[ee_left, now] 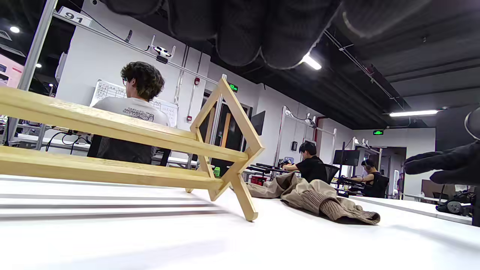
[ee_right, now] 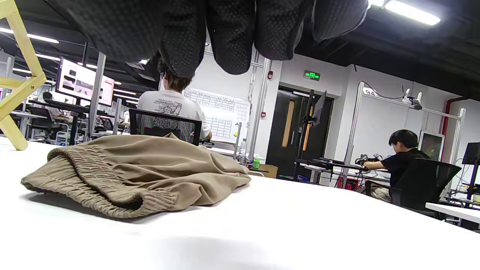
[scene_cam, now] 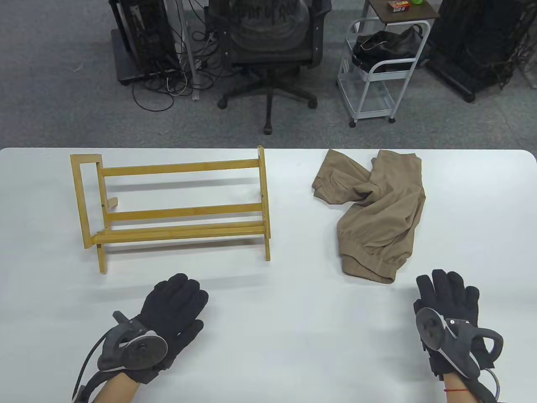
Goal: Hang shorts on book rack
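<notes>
Tan shorts [scene_cam: 375, 210] lie crumpled on the right of the white table [scene_cam: 293, 327], elastic waistband toward me; they also show in the right wrist view [ee_right: 135, 172] and the left wrist view [ee_left: 315, 197]. A wooden book rack [scene_cam: 176, 205] stands on the left of the table, and it also shows in the left wrist view [ee_left: 150, 150]. My left hand [scene_cam: 176, 302] rests flat on the table in front of the rack, empty. My right hand [scene_cam: 449, 294] rests flat just right of the waistband, empty and apart from the shorts.
Beyond the table's far edge stand an office chair [scene_cam: 268, 50], a white cart [scene_cam: 377, 71] with a black bag and computer gear with cables [scene_cam: 155, 46]. Bare table lies between the rack and the shorts.
</notes>
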`<state>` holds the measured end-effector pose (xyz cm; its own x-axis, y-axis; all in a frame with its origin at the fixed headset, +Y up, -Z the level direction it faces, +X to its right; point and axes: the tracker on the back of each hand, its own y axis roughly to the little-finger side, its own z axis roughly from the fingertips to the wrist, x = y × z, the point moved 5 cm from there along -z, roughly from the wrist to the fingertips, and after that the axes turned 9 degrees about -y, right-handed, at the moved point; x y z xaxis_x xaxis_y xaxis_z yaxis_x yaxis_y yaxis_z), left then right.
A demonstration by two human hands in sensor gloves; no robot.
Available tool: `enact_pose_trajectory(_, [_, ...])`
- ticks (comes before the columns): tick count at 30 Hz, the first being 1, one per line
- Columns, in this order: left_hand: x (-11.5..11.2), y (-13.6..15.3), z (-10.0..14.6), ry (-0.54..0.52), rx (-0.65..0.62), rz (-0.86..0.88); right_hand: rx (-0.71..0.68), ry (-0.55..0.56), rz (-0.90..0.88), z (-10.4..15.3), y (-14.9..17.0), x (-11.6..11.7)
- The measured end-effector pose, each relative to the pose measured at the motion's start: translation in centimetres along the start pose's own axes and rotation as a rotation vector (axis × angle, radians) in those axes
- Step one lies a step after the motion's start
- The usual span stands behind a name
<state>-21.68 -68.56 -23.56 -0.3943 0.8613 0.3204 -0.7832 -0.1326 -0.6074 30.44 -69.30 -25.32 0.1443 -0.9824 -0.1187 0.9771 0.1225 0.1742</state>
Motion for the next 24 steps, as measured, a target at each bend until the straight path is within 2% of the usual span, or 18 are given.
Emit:
enact_pose_trajectory(12, [0.0,0.1,0.0,0.003,0.006,0.002,-0.009,-0.018,-0.021,-0.5,-0.3,0.0])
enact_pose_trajectory(19, [-0.1,0.0,-0.1,-0.002,0.003,0.009,-0.079,0.026,0.000,-1.3,-2.9,-2.3])
enact_pose_trajectory(24, [-0.1,0.0,-0.1,0.000,0.006,0.013,-0.092,0.022,0.010,-2.9,-5.4,-3.5])
